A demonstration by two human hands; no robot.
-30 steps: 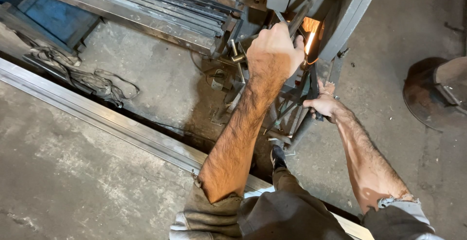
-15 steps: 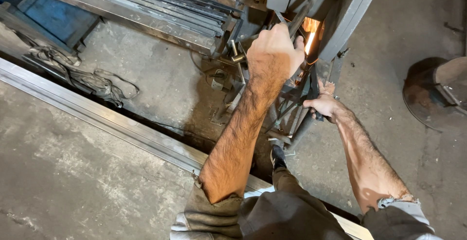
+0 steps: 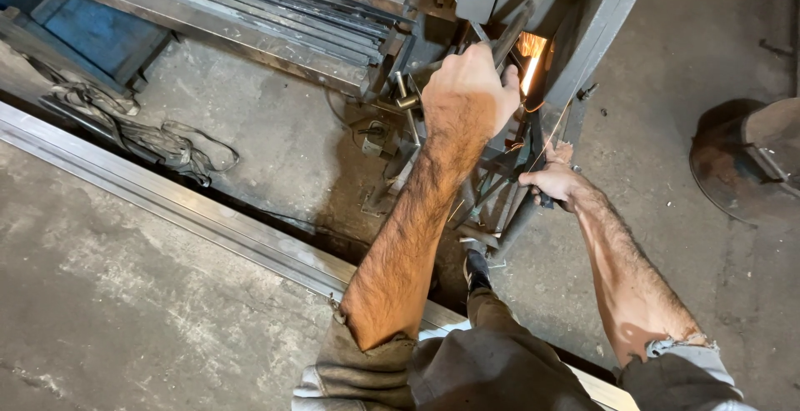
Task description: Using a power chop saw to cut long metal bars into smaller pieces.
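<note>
The left hand (image 3: 467, 94) is raised high in the middle of the view and is clenched around a dark lever handle (image 3: 521, 11) that slants up and to the right out of the fist. Just to the right of the knuckles, an orange glow with sparks (image 3: 530, 53) is seen, close beside the hand and below the upper end of the handle. The glow is framed by the grey machine housing (image 3: 604, 19), whose slanted edge runs down toward the right hand.

The right hand (image 3: 554, 182) is held lower and to the right, well below the glow. It is wrapped around a narrow dark metal piece (image 3: 533, 157) that rises toward the sparks; what exactly is gripped is perhaps a rod or strip, since the fingers hide most of it. The two hands are kept apart, with the thin metal frame (image 3: 492, 194) of the stand seen between and beneath them.

A long steel profile (image 3: 167, 199) is laid diagonally across the concrete floor (image 3: 125, 319), passing under the left forearm. Behind it, to the left, a heap of grey rags (image 3: 158, 140) is spread on the ground. A stack of long metal bars (image 3: 242, 11) is stored along the top of the view, ending just left of the raised fist. At the far right, a round rusty metal object (image 3: 746, 161) is seen, well apart from both hands. A dark shoe (image 3: 477, 268) is visible below the stand, between the forearms.
</note>
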